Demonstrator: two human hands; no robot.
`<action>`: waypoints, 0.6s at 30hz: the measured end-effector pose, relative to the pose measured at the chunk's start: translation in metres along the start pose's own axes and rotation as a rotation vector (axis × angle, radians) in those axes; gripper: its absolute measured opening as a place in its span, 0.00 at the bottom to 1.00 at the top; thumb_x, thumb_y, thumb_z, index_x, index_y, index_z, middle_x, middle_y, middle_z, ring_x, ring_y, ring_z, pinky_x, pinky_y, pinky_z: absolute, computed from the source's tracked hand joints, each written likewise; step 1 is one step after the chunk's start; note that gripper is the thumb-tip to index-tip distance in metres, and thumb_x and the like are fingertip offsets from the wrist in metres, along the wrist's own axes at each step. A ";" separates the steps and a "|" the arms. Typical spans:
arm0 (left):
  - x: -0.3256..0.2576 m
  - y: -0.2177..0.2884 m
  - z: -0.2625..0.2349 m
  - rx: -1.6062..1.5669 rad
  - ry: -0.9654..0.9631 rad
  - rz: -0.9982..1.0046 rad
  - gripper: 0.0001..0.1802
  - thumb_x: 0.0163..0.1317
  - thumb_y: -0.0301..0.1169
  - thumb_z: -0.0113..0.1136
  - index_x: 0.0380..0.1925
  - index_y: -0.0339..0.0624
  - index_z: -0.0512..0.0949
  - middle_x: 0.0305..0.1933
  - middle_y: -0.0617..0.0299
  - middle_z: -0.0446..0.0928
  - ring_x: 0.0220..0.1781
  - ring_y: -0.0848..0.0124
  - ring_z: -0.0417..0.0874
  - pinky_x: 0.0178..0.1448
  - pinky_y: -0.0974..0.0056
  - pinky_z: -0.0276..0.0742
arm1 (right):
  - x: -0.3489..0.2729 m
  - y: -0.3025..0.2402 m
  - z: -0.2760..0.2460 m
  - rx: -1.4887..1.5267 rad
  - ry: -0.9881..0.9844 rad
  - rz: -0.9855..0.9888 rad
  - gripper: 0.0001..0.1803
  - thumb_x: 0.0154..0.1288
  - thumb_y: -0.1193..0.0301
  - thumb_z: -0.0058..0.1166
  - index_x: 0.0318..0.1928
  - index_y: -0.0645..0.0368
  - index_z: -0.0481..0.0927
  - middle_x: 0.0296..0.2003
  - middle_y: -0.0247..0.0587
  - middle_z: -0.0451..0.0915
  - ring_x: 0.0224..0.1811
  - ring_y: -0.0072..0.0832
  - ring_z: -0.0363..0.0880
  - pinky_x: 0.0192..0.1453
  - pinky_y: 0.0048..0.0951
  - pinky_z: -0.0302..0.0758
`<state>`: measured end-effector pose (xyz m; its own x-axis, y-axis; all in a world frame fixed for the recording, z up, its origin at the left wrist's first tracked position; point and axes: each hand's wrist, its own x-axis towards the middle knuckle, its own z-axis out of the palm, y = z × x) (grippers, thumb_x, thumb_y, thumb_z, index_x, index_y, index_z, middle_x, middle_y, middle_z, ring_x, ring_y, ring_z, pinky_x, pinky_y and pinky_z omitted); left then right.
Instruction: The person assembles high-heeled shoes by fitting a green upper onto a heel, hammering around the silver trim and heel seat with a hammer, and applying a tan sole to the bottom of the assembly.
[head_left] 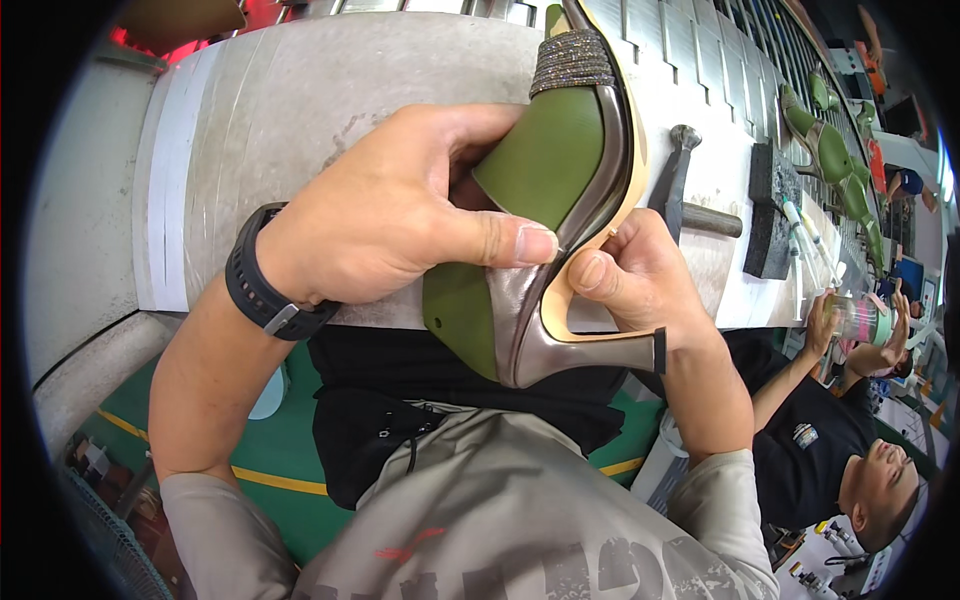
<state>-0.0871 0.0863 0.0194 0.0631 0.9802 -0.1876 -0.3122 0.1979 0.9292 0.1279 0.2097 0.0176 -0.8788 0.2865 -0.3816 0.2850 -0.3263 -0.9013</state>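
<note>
A high-heeled shoe (pixel 612 150) in pewter tone, with a glittery banded strap and a tan sole, is held on its side over the bench, a green shoe last (pixel 553 140) inside it. My left hand (pixel 390 205), a black watch on its wrist, wraps round the last, its thumb pressing the upper's edge at the waist. My right hand (pixel 640 275) grips the sole from the other side, thumb in the arch above the heel. Both thumb tips nearly meet. The heel, dark-tipped, points right across my right wrist. Fingers behind the shoe are partly hidden.
On the pale bench (pixel 270 120) to the right lie a hammer (pixel 680 170), a black block (pixel 770 210) and thin white tubes (pixel 800 250). Beyond is a slatted conveyor (pixel 690 40) with more green lasts (pixel 830 150). A co-worker (pixel 830 460) at right handles a clear jar (pixel 858 318).
</note>
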 end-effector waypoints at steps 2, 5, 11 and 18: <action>0.000 0.001 0.000 0.031 0.011 0.010 0.42 0.59 0.37 0.80 0.69 0.28 0.72 0.62 0.55 0.81 0.64 0.68 0.80 0.72 0.61 0.73 | -0.001 0.000 0.002 0.006 0.011 -0.006 0.30 0.71 0.52 0.70 0.54 0.70 0.84 0.41 0.37 0.88 0.42 0.18 0.84 0.45 0.22 0.81; 0.000 -0.001 0.001 0.002 -0.004 0.029 0.41 0.60 0.38 0.79 0.68 0.28 0.73 0.61 0.55 0.81 0.63 0.68 0.80 0.71 0.61 0.73 | -0.001 0.000 0.002 0.004 0.020 -0.015 0.30 0.72 0.52 0.69 0.54 0.70 0.84 0.40 0.36 0.87 0.41 0.18 0.84 0.43 0.21 0.80; 0.003 -0.003 0.001 0.059 0.002 0.037 0.40 0.61 0.39 0.79 0.67 0.28 0.73 0.61 0.56 0.81 0.63 0.69 0.79 0.70 0.61 0.73 | 0.003 -0.012 -0.001 -0.065 0.005 0.073 0.27 0.69 0.55 0.70 0.53 0.69 0.83 0.38 0.35 0.86 0.38 0.16 0.81 0.40 0.20 0.76; 0.003 -0.008 0.001 0.056 -0.011 0.089 0.40 0.62 0.40 0.78 0.68 0.28 0.73 0.61 0.56 0.81 0.63 0.69 0.79 0.71 0.61 0.74 | 0.004 -0.016 0.001 -0.077 -0.002 0.074 0.30 0.60 0.62 0.75 0.56 0.69 0.81 0.38 0.33 0.84 0.37 0.17 0.81 0.41 0.21 0.76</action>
<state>-0.0832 0.0872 0.0117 0.0483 0.9938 -0.1001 -0.2635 0.1094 0.9584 0.1194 0.2154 0.0308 -0.8550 0.2625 -0.4473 0.3775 -0.2765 -0.8838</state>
